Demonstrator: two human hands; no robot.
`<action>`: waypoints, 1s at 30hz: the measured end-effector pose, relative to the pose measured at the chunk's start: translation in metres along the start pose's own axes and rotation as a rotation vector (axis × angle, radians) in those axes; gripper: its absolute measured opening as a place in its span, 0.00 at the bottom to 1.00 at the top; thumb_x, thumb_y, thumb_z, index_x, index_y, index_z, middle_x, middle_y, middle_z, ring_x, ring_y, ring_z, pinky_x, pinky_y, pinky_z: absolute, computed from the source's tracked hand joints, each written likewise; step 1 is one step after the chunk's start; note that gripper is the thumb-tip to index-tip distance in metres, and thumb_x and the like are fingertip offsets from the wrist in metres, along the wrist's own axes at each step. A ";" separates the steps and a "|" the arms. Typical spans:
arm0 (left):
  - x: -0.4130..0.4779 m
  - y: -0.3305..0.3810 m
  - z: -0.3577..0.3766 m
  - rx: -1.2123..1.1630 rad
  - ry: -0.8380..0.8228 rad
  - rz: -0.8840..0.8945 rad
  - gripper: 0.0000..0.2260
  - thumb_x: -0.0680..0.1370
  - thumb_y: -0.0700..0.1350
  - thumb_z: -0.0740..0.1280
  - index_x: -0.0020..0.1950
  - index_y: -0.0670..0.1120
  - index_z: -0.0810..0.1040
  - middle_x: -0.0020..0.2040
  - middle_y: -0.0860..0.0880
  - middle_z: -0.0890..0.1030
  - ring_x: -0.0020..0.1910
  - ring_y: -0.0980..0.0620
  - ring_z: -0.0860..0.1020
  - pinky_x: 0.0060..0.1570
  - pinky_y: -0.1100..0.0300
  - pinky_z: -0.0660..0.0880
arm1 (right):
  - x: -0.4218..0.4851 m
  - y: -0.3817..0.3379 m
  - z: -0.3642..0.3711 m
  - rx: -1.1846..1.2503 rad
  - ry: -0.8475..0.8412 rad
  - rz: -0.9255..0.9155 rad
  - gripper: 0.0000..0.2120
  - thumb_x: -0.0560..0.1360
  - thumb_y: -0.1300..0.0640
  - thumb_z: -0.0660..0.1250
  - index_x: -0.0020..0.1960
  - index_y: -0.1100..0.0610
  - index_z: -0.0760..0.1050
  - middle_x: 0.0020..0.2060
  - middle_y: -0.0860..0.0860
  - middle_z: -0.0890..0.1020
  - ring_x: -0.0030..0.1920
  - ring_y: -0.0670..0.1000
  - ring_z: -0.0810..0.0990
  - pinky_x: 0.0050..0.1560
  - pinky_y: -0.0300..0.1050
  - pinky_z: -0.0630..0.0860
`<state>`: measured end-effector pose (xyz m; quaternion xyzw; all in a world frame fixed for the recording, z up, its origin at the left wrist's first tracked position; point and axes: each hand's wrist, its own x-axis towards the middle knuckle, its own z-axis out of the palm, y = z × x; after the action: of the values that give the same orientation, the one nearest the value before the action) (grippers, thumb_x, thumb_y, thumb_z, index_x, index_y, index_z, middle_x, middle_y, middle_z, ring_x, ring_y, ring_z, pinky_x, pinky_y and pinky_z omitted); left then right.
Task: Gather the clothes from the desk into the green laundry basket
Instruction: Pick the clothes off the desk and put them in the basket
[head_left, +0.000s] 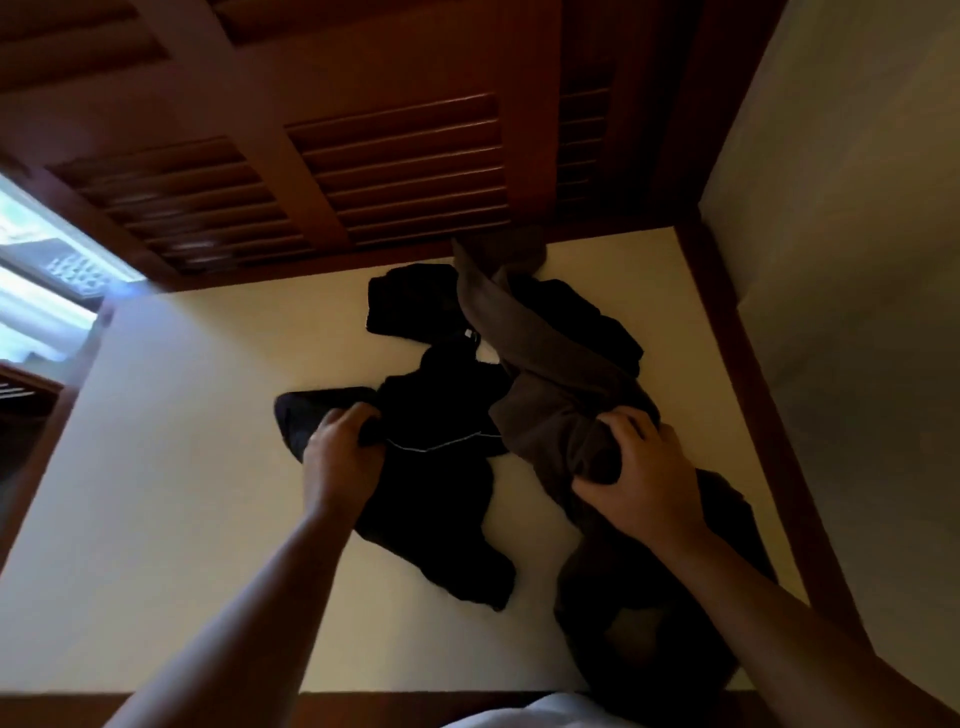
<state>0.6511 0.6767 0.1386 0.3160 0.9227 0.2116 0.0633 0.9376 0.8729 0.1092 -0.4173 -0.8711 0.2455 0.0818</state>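
On the desk (182, 467), centre to right, lie two garments in a tangle. Black garment (441, 499): spread across the middle of the cream top, one part towards the back, one part trailing towards the front; a thin pale line of stitching crosses it, and a small white tag (470, 333) shows near its upper part. Brown garment (540, 374): runs from the back edge diagonally to the front right corner, lying over the black garment's right side and reaching the desk's front edge.

Left hand (340, 447): fingers curled and clamped on a fold at the black garment's left end. Right hand (644, 467): fingers spread slightly and curled over a bunched part of the brown garment, thumb pressed in from below. Both forearms are bare.

Surroundings: dark wood edging (748, 374) borders the desk top on the right. Louvred wooden shutters (395, 171) stand directly behind the desk, touching the brown garment's far end. A bright window (47, 270) lies far left, blurred. A plain wall (841, 208) closes off the right side. White cloth (545, 716) shows at the bottom edge, near the person's body.
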 end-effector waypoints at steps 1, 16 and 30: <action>-0.005 -0.007 -0.008 -0.035 0.058 -0.039 0.18 0.70 0.34 0.73 0.59 0.44 0.84 0.53 0.42 0.82 0.49 0.38 0.81 0.48 0.54 0.77 | 0.002 -0.005 0.003 0.009 -0.004 -0.016 0.34 0.63 0.37 0.73 0.65 0.49 0.72 0.66 0.50 0.74 0.57 0.62 0.76 0.48 0.57 0.80; -0.080 0.054 -0.183 -0.675 0.497 0.289 0.11 0.65 0.37 0.68 0.47 0.42 0.79 0.44 0.46 0.80 0.47 0.46 0.79 0.49 0.53 0.75 | 0.021 -0.114 0.008 1.029 -0.199 0.308 0.22 0.66 0.49 0.76 0.59 0.51 0.81 0.52 0.51 0.86 0.52 0.56 0.85 0.55 0.56 0.82; 0.016 0.014 -0.025 0.267 -0.616 0.060 0.66 0.64 0.61 0.82 0.79 0.65 0.28 0.78 0.50 0.22 0.77 0.33 0.27 0.68 0.20 0.40 | 0.010 -0.113 0.002 -0.150 -0.370 -0.146 0.61 0.60 0.24 0.70 0.80 0.39 0.37 0.81 0.46 0.39 0.81 0.63 0.44 0.71 0.74 0.57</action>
<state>0.6404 0.6879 0.1672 0.3977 0.8700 -0.0149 0.2910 0.8530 0.8200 0.1624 -0.3056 -0.9151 0.2460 -0.0933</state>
